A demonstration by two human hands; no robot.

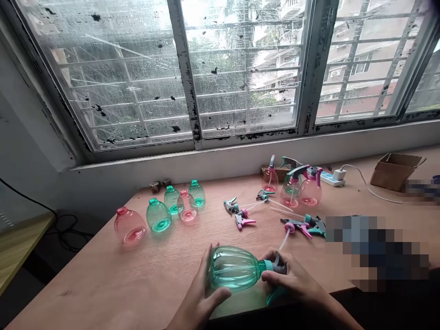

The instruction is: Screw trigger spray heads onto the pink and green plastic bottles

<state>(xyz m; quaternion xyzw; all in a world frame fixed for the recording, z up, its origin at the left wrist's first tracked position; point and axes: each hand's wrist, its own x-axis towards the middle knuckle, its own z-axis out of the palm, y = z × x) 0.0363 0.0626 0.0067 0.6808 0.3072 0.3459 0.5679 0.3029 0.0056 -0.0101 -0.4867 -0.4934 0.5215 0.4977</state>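
Head view: one ribbed, translucent green plastic bottle (235, 270) lies horizontally above the table (147, 284) edge at 6 o'clock. The left hand (210, 286) holds its base in a wide grip; the right hand (290, 275) closes around its spray head (279, 266). From it, five headless, rounded bottles (158, 216) (three green, two pink) stand at 10 o'clock, loose trigger heads (242, 221) with thin tubes at 12 to 2, and at least four assembled sprayers (311, 190) at 1.
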